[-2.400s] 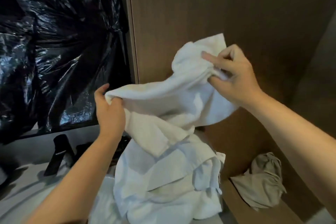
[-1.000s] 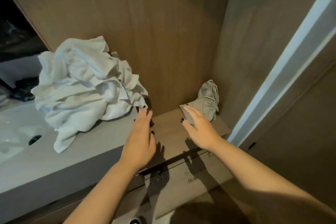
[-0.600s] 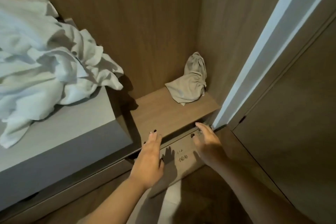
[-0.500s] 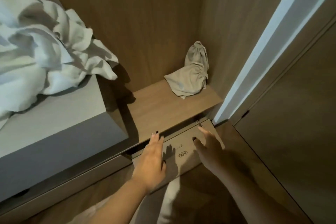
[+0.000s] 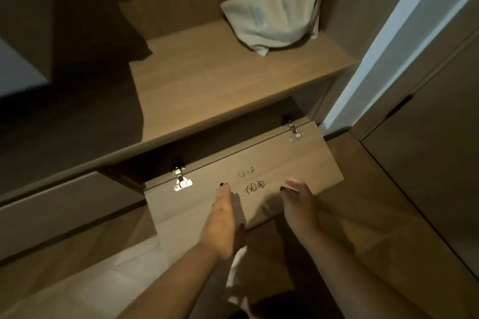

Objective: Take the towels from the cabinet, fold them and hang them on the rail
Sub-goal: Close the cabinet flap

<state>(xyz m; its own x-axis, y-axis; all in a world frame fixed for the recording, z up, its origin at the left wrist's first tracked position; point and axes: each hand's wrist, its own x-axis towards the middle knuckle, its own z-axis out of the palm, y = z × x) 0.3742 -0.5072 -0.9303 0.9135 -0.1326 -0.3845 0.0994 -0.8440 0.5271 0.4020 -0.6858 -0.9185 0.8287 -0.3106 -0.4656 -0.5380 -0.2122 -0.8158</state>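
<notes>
A wooden cabinet door (image 5: 298, 163) under the shelf is swung up and out toward me, its inner face showing two metal hinges and handwritten marks. My left hand (image 5: 220, 223) lies over the door's lower edge with straight fingers. My right hand (image 5: 300, 202) is beside it over the same edge, fingers loosely extended; it holds nothing. A crumpled grey-beige cloth (image 5: 280, 5) sits at the back right of the wooden shelf (image 5: 207, 80). The cabinet's inside is dark and hidden. No rail is in view.
A grey countertop corner (image 5: 15, 70) shows at far left, with a grey drawer front (image 5: 64, 210) below it. A white door frame (image 5: 399, 41) and a brown door (image 5: 435, 150) stand at right. Something white (image 5: 237, 274) shows on the floor between my arms.
The white towels went from my hands onto the counter and out of view. My gaze dropped; both hands moved down to the cabinet door, which has swung further out.
</notes>
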